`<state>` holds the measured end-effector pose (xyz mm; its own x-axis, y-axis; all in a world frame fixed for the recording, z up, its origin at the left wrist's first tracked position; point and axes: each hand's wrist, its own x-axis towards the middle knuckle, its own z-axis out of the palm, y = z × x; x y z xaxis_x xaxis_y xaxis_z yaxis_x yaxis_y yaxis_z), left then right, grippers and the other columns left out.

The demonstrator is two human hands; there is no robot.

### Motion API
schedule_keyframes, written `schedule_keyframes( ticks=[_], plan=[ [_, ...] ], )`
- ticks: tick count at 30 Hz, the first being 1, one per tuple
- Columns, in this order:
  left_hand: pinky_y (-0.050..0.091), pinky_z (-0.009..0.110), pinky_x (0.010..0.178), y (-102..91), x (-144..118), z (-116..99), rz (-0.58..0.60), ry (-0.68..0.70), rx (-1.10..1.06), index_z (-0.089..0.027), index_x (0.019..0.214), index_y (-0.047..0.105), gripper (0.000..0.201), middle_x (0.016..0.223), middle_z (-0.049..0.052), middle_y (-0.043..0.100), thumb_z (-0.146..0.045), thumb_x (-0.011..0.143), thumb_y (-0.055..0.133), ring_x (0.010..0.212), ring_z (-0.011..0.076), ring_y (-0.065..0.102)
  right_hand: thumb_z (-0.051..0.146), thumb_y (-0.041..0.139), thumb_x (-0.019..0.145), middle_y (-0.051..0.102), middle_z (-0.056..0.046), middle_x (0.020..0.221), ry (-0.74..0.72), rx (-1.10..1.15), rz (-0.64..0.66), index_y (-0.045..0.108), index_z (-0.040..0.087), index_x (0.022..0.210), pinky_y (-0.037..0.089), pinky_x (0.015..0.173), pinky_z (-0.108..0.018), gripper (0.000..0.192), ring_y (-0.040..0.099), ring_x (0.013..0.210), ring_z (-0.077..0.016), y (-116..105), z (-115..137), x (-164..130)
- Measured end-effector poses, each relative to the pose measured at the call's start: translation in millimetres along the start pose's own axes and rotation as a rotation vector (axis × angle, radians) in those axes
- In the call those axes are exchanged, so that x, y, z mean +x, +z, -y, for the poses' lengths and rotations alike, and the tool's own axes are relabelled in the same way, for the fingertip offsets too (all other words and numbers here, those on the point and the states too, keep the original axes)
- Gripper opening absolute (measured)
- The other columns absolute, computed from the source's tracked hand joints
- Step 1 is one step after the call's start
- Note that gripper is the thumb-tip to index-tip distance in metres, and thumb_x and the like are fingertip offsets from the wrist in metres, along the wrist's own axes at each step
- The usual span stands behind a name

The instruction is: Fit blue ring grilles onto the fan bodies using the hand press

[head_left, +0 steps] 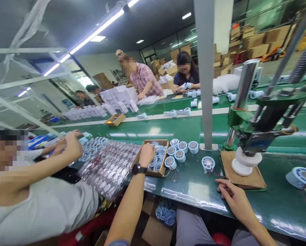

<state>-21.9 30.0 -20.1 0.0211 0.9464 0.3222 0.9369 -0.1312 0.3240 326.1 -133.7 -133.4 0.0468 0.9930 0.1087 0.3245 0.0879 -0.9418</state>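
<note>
Bright ceiling tubes [96, 32]; glare, warped edges.

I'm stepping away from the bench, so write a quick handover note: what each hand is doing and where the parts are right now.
Left hand: reaching into the cardboard box of blue rings, grip hidden.
Right hand: resting open on the green bench, holding nothing, beside the board under the hand press.
Done: six round units stand grouped by the box.
Left: one wired unit lies apart, short of the press; nothing is under the press head.
</note>
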Motion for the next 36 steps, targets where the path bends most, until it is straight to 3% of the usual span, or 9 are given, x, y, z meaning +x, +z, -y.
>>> schedule_keyframes(
  ticks=[4, 6, 9, 11, 13, 17, 20, 30, 36],
  plan=[
    [0.058, 0.035, 0.067, -7.8, -52.3, -25.4, -0.041, -0.076, -0.162, -0.011, 0.099, 0.071, 0.032, 0.078, 0.005, 0.069, -0.037, 0.098, 0.054, 0.07, 0.0197, 0.067, 0.053, 0.061, 0.086, 0.069, -0.006, 0.07, 0.039, 0.138, -0.034, 0.073, 0.017, 0.094, 0.054, 0.059, -0.029, 0.039, 0.062, 0.059, -0.0164, 8.4, 11.6, -1.0],
    [0.057, 0.03, 0.062, 3.0, -96.8, -54.9, -0.039, -0.088, -0.318, -0.012, 0.117, 0.068, 0.04, 0.082, 0.005, 0.071, -0.042, 0.097, 0.05, 0.066, 0.018, 0.067, 0.05, 0.063, 0.087, 0.069, -0.006, 0.078, 0.05, 0.208, -0.021, 0.071, 0.018, 0.103, 0.054, 0.062, -0.028, 0.038, 0.063, 0.064, -0.0153, 18.6, 26.1, -4.8],
    [0.058, 0.028, 0.062, 25.7, -162.8, -108.8, -0.037, -0.259, -0.877, -0.016, 0.123, 0.068, 0.048, 0.081, 0.003, 0.069, -0.045, 0.085, 0.068, 0.065, 0.0172, 0.066, 0.046, 0.07, 0.085, 0.066, -0.007, 0.1, 0.072, 0.532, 0.08, 0.058, 0.021, 0.128, 0.054, 0.063, -0.025, 0.052, 0.062, 0.071, -0.0119, 34.7, 53.9, -15.1],
    [0.059, 0.028, 0.068, 34.7, -193.5, -135.3, 0.01, -0.346, -1.041, -0.017, 0.123, 0.068, 0.051, 0.084, 0.004, 0.071, -0.047, 0.083, 0.072, 0.072, 0.0186, 0.069, 0.046, 0.074, 0.083, 0.062, -0.005, 0.099, 0.1, 0.77, 0.135, 0.051, 0.023, 0.131, 0.054, 0.062, -0.023, 0.058, 0.061, 0.073, -0.011, 40.5, 70.7, -21.9],
    [0.06, 0.03, 0.078, 35.7, -209.1, -145.6, 0.1, -0.372, -1.13, -0.018, 0.13, 0.065, 0.057, 0.094, 0.007, 0.074, -0.05, 0.084, 0.072, 0.083, 0.0213, 0.072, 0.047, 0.077, 0.081, 0.06, 0.0, 0.088, 0.147, 0.883, 0.147, 0.049, 0.023, 0.127, 0.052, 0.057, -0.021, 0.059, 0.06, 0.067, -0.0095, 39.5, 82.3, -26.7],
    [0.057, 0.035, 0.096, 25.1, -209.6, -128.0, 0.358, -0.208, -1.113, -0.018, 0.136, 0.063, 0.069, 0.121, 0.014, 0.073, -0.05, 0.078, 0.079, 0.108, 0.0293, 0.071, 0.044, 0.082, 0.078, 0.058, 0.006, 0.078, 0.221, 0.948, 0.161, 0.037, 0.027, 0.129, 0.046, 0.047, -0.016, 0.07, 0.053, 0.051, -0.0049, 23.1, 92.3, -31.1],
    [0.054, 0.039, 0.102, 20.0, -205.6, -110.1, 0.448, -0.103, -0.987, -0.019, 0.138, 0.062, 0.072, 0.129, 0.016, 0.07, -0.046, 0.074, 0.083, 0.118, 0.0339, 0.066, 0.042, 0.083, 0.078, 0.06, 0.006, 0.077, 0.242, 0.952, 0.197, 0.03, 0.028, 0.135, 0.044, 0.046, -0.014, 0.079, 0.053, 0.049, -0.0039, 11.4, 95.6, -32.4],
    [0.049, 0.045, 0.106, 15.3, -209.9, -111.7, 0.479, -0.054, -0.929, -0.021, 0.137, 0.062, 0.074, 0.13, 0.014, 0.069, -0.053, 0.074, 0.083, 0.12, 0.036, 0.063, 0.034, 0.084, 0.079, 0.063, 0.007, 0.079, 0.265, 1.032, 0.307, 0.02, 0.03, 0.143, 0.043, 0.044, -0.012, 0.09, 0.054, 0.048, -0.0026, 3.6, 94.8, -33.1],
    [0.055, 0.037, 0.09, 14.2, -208.8, -123.3, 0.468, -0.145, -1.149, -0.022, 0.126, 0.06, 0.07, 0.113, 0.009, 0.072, -0.048, 0.068, 0.089, 0.102, 0.0278, 0.069, 0.034, 0.082, 0.083, 0.066, 0.002, 0.091, 0.217, 1.114, 0.35, 0.034, 0.031, 0.139, 0.05, 0.054, -0.014, 0.074, 0.062, 0.064, -0.0052, 11.0, 90.6, -39.3]
  ],
)
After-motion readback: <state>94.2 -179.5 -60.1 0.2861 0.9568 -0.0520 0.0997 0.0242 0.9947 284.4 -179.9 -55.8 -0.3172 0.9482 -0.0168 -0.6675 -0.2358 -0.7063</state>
